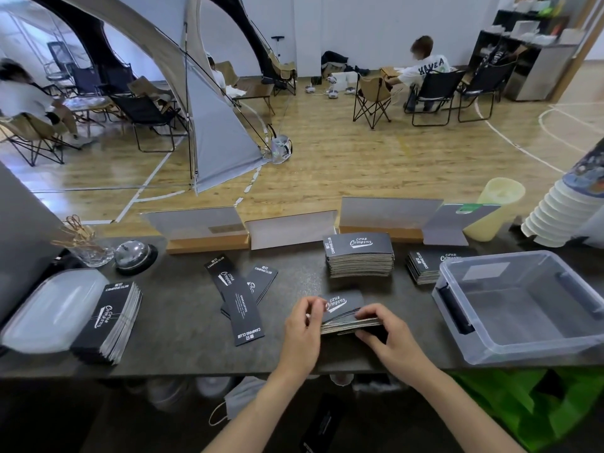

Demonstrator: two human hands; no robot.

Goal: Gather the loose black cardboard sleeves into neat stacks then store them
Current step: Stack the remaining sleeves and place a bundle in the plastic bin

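Both hands [340, 328] clamped on the ends of a sleeve stack [348, 317] at lower centre, long axis left-right, empty bin [457, 308] just right, nearer the right hand.

Black cardboard sleeves [241, 299], centre frame: white "CAMPING CLUB", script "Club Camping". Same logo on tall sleeve stack [359, 246]. White shirt back [430, 68], upper right: "HAVE A".

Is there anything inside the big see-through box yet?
No, the clear plastic bin on the right of the counter shows only its bare bottom, and every stack of black sleeves sits outside it.
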